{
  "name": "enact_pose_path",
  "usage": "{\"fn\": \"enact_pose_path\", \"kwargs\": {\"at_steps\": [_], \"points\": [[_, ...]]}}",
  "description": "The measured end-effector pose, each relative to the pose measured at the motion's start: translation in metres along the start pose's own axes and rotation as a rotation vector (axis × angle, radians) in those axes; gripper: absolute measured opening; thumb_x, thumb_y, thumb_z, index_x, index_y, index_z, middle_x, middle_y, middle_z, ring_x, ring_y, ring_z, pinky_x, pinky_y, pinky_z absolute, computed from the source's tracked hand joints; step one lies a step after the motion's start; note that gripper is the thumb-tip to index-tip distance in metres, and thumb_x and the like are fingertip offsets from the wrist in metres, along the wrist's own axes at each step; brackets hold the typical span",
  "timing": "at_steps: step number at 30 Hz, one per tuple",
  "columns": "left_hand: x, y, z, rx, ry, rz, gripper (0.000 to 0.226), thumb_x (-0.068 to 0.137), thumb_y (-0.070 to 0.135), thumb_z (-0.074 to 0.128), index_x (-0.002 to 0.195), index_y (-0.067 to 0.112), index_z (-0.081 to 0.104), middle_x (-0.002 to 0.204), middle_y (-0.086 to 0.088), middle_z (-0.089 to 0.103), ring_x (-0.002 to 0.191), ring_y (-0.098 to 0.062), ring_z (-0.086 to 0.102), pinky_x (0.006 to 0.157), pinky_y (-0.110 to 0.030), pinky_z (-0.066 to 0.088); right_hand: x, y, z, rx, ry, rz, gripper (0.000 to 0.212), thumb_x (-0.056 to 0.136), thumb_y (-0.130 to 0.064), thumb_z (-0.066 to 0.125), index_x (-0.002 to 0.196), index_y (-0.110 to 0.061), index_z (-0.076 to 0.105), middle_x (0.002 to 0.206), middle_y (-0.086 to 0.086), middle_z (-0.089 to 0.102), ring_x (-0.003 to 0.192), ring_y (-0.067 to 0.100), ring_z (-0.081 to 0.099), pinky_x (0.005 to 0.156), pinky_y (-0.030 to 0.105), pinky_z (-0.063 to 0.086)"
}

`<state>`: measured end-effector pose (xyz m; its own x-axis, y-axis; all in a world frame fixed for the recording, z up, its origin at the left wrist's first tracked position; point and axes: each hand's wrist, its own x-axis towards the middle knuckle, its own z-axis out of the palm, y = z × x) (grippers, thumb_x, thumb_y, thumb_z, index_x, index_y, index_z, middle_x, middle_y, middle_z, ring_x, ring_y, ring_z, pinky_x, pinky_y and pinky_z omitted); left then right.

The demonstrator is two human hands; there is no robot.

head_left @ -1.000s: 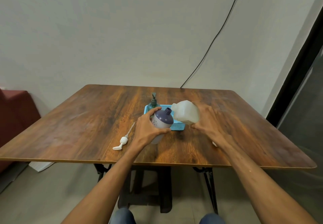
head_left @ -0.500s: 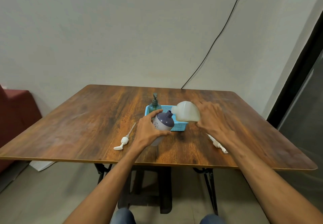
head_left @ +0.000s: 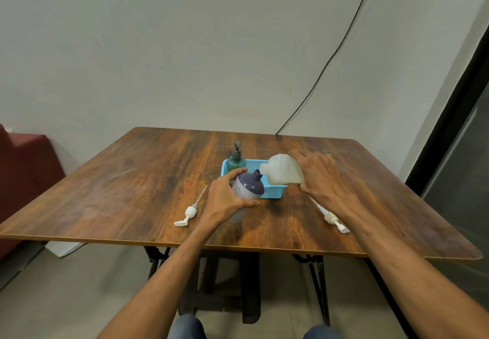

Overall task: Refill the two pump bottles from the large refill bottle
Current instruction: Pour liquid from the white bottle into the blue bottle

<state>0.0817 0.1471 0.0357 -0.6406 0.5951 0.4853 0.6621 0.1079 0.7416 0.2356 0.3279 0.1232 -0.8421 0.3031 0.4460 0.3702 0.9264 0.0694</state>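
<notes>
The left hand (head_left: 225,201) wraps round the purple pump bottle (head_left: 248,187), tilting its open neck to the spout of the refill bottle (head_left: 284,170), which the right hand (head_left: 320,177) grips, tipped, by its wide end. The jug looks thin-walled, probably squashy; holding its broad body seems safest.

The basket (head_left: 272,193) is light blue mesh. The pump bottle (head_left: 236,162) inside it is dark green; the open bottle (head_left: 250,187) before it, purple over dotted white.

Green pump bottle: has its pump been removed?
No, the green pump bottle has its dark pump head fitted on top.
</notes>
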Motion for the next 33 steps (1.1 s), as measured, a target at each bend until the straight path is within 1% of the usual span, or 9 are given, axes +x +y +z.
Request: {"fn": "enact_pose_path", "kwargs": {"at_steps": [2,5,10,13,16,20,21,26,33], "points": [[0.000,0.000,0.000,0.000,-0.002,0.004,0.083,0.060,0.038,0.093,0.132,0.017,0.058,0.129,0.001,0.064,0.108,-0.006,0.060,0.097,-0.025,0.051,0.000,-0.001,-0.003,-0.010,-0.003,-0.006,0.065,0.077,-0.031,0.079,0.134,-0.022,0.050,0.124,0.007,0.062,0.108,0.029,0.061,0.089,0.044,0.048],[0.000,0.000,-0.001,-0.008,-0.001,0.007,0.084,0.060,0.039,0.093,0.132,0.017,0.057,0.129,0.002,0.064,0.109,-0.005,0.060,0.097,-0.026,0.052,0.001,-0.001,-0.006,-0.030,-0.008,-0.010,0.062,0.080,-0.034,0.076,0.135,-0.022,0.050,0.126,0.007,0.062,0.109,0.029,0.060,0.090,0.044,0.046],[-0.001,0.000,-0.001,-0.004,-0.001,0.010,0.084,0.060,0.038,0.093,0.132,0.017,0.057,0.128,0.001,0.064,0.107,-0.005,0.060,0.095,-0.021,0.050,0.004,-0.002,-0.007,-0.047,-0.024,-0.013,0.063,0.080,-0.028,0.077,0.136,-0.022,0.050,0.127,0.009,0.061,0.112,0.030,0.058,0.094,0.049,0.046],[0.000,-0.001,-0.001,0.002,-0.002,0.008,0.084,0.059,0.039,0.093,0.132,0.018,0.057,0.128,0.001,0.064,0.108,-0.006,0.061,0.097,-0.027,0.053,0.006,-0.002,-0.007,-0.068,-0.028,-0.022,0.067,0.080,-0.029,0.078,0.139,-0.023,0.048,0.129,0.009,0.061,0.114,0.030,0.057,0.094,0.047,0.046],[0.000,-0.001,-0.002,0.011,-0.005,0.007,0.085,0.059,0.040,0.093,0.133,0.018,0.057,0.129,0.001,0.064,0.110,-0.007,0.061,0.097,-0.029,0.053,0.007,-0.001,-0.007,-0.097,-0.021,-0.029,0.067,0.079,-0.028,0.078,0.139,-0.024,0.047,0.126,0.006,0.061,0.110,0.028,0.057,0.092,0.044,0.045],[0.001,0.000,-0.003,0.027,-0.007,-0.001,0.085,0.059,0.038,0.093,0.133,0.018,0.057,0.129,0.001,0.064,0.107,-0.004,0.059,0.095,-0.021,0.050,0.009,-0.001,-0.007,-0.127,-0.010,-0.033,0.067,0.080,-0.024,0.077,0.139,-0.027,0.046,0.125,0.005,0.061,0.109,0.027,0.058,0.093,0.042,0.043],[0.001,0.000,-0.003,0.032,-0.007,-0.002,0.085,0.059,0.038,0.093,0.133,0.018,0.057,0.130,0.001,0.063,0.107,-0.004,0.058,0.095,-0.022,0.050,0.009,-0.001,-0.006,-0.128,-0.012,-0.035,0.066,0.081,-0.024,0.077,0.139,-0.027,0.046,0.125,0.005,0.060,0.109,0.027,0.058,0.093,0.043,0.043],[0.002,-0.001,-0.005,0.048,-0.017,-0.010,0.086,0.059,0.038,0.093,0.134,0.016,0.057,0.131,-0.001,0.064,0.110,-0.009,0.060,0.099,-0.032,0.053,0.010,-0.001,-0.006,-0.136,-0.006,-0.041,0.067,0.080,-0.022,0.078,0.139,-0.027,0.047,0.126,0.004,0.061,0.109,0.027,0.058,0.092,0.042,0.043],[0.001,0.000,-0.006,0.042,-0.015,-0.017,0.084,0.059,0.036,0.093,0.133,0.017,0.058,0.130,0.000,0.064,0.108,-0.008,0.061,0.097,-0.031,0.053,0.013,-0.001,-0.003,-0.132,0.017,-0.053,0.061,0.079,-0.023,0.078,0.133,-0.028,0.050,0.120,0.004,0.063,0.105,0.028,0.060,0.091,0.044,0.045]]}}
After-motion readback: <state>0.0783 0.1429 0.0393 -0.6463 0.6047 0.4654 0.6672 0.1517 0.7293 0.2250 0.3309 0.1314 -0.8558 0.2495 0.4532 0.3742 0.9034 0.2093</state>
